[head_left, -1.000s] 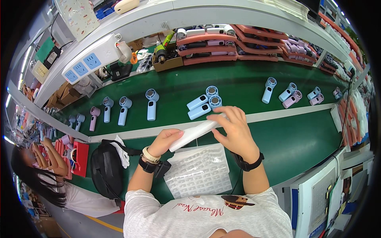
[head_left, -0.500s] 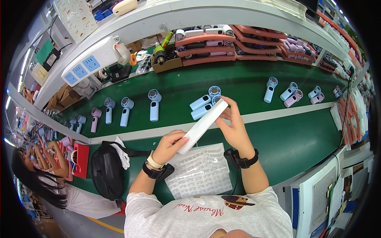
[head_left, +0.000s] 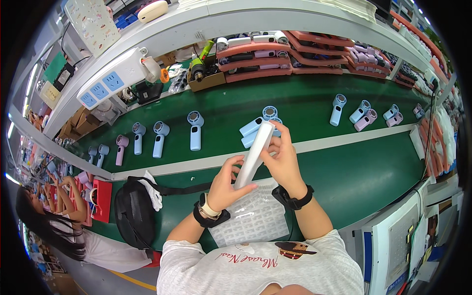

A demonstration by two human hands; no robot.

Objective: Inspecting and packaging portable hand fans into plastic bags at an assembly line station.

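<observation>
Gripping a tilted white box (head_left: 254, 156) above the table (head_left: 364, 164).
Clamped by fingers of the left hand (head_left: 225, 188) at seven o'clock, right hand (head_left: 283, 161) at three; near blue fans (head_left: 251, 126) at twelve, above a sheet (head_left: 254, 219) at six.

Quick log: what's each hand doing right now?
Left hand: closed on the long white object, holding its near end.
Right hand: closed on the same object, holding it toward its far end.

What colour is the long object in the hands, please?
The long object is white, best seen in the head view.
</observation>
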